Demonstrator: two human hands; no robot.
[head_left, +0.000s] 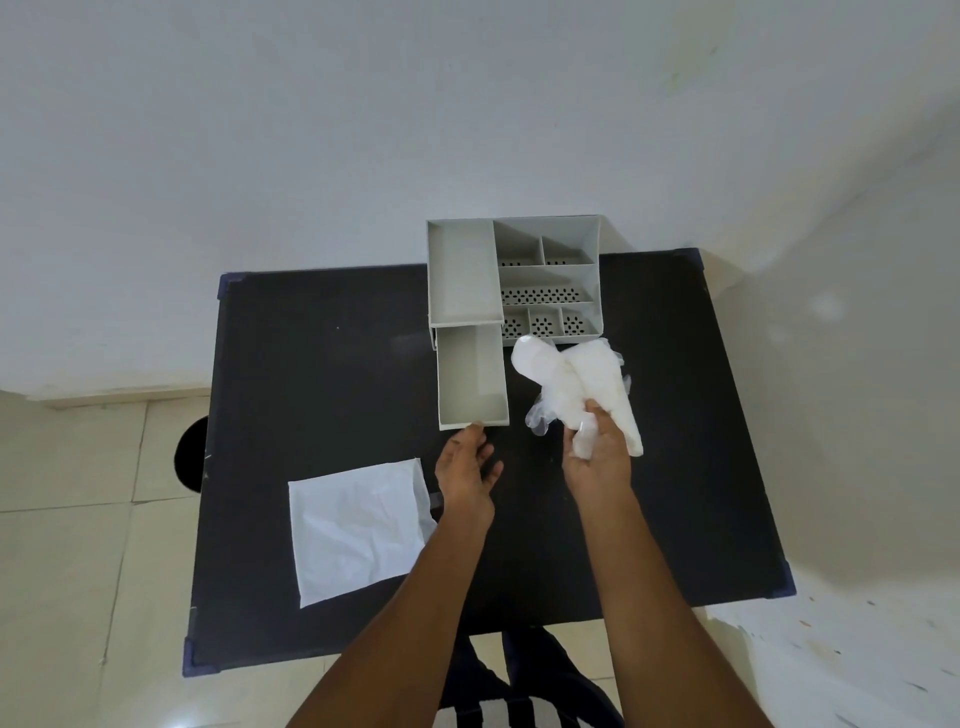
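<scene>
My right grip (597, 457) clenches a limp bundle of thin white plastic gloves (576, 379) fanning beyond it: light, slippery, best held bunched. Relaxed, my left grip (465, 462) touches the grey plastic drawer (470, 374) ahead.

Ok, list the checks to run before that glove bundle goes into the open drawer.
1. Drawer pulled out of the organizer: ok.
2. Drawer inside free of things: ok.
3. Left hand touches the drawer's front edge: ok.
4. Right hand grips the glove bundle: ok.
5. Bundle above the drawer: not ok, it is held to the drawer's right.
6. Bundle tidy enough to fit: cannot tell; loose ends stick out.
</scene>
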